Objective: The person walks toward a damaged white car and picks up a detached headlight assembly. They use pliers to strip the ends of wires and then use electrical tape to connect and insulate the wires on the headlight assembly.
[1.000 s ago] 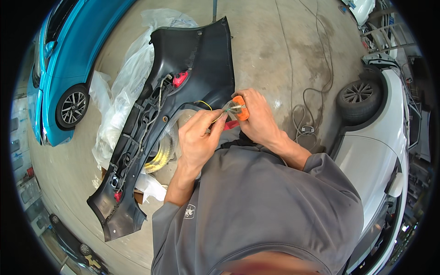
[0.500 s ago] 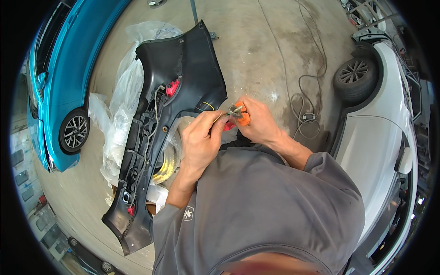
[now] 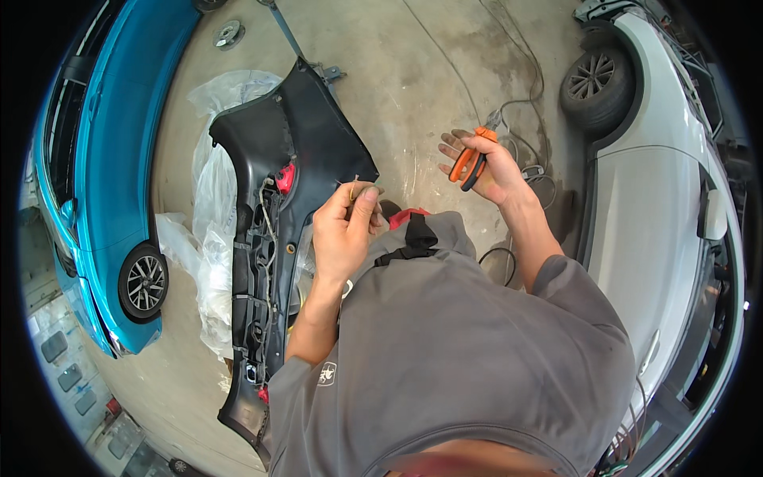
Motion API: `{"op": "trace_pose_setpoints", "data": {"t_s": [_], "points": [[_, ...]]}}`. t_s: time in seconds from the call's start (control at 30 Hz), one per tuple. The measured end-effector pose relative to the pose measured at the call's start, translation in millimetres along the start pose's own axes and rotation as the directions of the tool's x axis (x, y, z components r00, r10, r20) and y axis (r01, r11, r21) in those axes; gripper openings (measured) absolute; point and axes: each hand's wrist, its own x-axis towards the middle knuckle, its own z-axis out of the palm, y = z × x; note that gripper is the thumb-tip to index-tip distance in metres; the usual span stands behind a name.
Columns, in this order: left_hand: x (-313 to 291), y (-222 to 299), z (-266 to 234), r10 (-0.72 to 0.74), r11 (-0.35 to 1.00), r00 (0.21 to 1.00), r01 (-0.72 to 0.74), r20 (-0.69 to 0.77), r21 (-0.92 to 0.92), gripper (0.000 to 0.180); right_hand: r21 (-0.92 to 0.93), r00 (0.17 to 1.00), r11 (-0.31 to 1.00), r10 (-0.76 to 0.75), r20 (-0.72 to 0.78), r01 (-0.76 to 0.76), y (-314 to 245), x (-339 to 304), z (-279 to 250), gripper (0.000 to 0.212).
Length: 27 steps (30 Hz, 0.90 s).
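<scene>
My right hand [image 3: 497,168] is raised off to the right, holding pliers [image 3: 467,163] with orange and dark handles. The handles lie across the palm under the thumb, with the other fingers loosely spread and the grey jaws pointing up and away. My left hand [image 3: 343,230] is closed in a pinch, thumb against fingers, on a thin wire [image 3: 352,191] of which only a short bit shows. Just beyond and left of it stands a black car bumper [image 3: 326,131], its inner side with wiring and red lamp parts [image 3: 284,179] toward me.
Clear plastic sheeting [image 3: 214,238] lies left of the bumper. A blue car [image 3: 111,183] stands further left, a white car [image 3: 628,207] on the right. Cables [image 3: 534,95] run over the floor. A round reel [image 3: 228,35] lies at the far left.
My hands were together, with the pliers' jaws at the wire. Now my right hand has swung away to the right with the pliers and loosened its fingers. My left hand keeps its pinch.
</scene>
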Motion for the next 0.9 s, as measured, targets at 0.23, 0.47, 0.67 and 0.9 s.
{"op": "trace_pose_setpoints", "data": {"t_s": [0.23,0.47,0.67,0.9], "points": [[2,-7,-7,-0.066,0.997,0.997,0.064,-0.027,-0.053,0.022,-0.107,0.989,0.983,0.142,-0.051,-0.146,30,13,-10,0.044],[-26,-33,-44,-0.210,0.977,0.964,0.211,-0.163,-0.010,0.019,-0.077,0.954,0.977,0.176,-0.242,-0.199,72,32,-29,0.015],[-56,-56,-71,-0.307,0.948,0.944,0.315,-0.118,0.051,0.020,-0.252,0.940,0.942,0.141,-0.310,-0.224,111,39,-67,0.018],[-91,-93,-129,-0.302,0.951,0.952,0.304,-0.039,0.054,0.020,-0.235,0.930,0.934,0.186,-0.318,-0.268,170,3,-9,0.026]]}}
